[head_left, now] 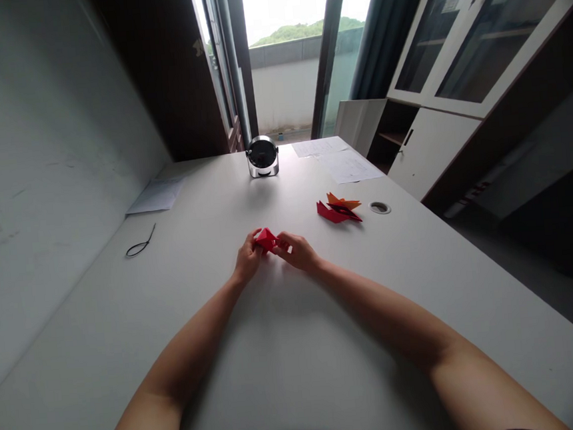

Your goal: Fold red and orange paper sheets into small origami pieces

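A small folded piece of red paper (267,239) is pinched between both my hands just above the white table (288,349). My left hand (247,259) grips its left side with fingers closed. From the right, my right hand (297,250) holds the other side, fingers curled round it. Both forearms stretch forward over the middle of the table.
Folded red and orange paper pieces (339,209) lie to the right, beside a round cable hole (379,207). A small round clock (262,155) stands at the far edge. Paper sheets (157,195) lie far left, other sheets (347,166) far right. A black cable tie (140,244) rests left.
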A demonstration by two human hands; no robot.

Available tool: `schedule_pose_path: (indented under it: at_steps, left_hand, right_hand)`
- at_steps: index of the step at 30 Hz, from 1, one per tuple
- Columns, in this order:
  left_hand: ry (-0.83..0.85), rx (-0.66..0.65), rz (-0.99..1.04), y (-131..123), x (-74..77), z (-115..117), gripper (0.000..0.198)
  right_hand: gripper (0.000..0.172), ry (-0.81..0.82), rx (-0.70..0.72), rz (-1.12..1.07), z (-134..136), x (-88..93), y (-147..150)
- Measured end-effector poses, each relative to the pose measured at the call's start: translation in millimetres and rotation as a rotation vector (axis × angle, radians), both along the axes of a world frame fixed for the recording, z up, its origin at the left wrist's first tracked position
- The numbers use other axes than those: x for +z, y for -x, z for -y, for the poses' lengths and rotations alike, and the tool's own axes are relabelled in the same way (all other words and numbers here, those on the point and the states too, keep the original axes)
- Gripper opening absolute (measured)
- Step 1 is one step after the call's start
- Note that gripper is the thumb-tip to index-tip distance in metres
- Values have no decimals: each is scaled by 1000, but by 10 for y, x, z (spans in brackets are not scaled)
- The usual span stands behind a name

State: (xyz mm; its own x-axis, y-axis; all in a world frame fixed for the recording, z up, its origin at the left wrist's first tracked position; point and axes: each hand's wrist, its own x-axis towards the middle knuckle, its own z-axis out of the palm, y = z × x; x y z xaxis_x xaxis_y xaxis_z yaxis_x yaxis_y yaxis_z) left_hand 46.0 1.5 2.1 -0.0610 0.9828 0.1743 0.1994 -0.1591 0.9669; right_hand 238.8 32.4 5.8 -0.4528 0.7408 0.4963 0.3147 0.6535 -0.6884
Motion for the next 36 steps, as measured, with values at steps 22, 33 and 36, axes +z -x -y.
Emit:
schedule_pose_path:
  at_steps: [22, 33, 36]
  left_hand:
    - [-190, 94, -676, 66, 72, 91, 49]
    - [-158, -18, -226, 9, 8, 39, 46]
    - [-114, -48, -103, -25, -19, 38, 42]
  right_hand:
    - [20, -171, 4, 6, 102, 146, 16]
    - [35, 148, -63, -117, -77, -45, 49]
    - [31, 235, -76, -155, -94, -66, 42]
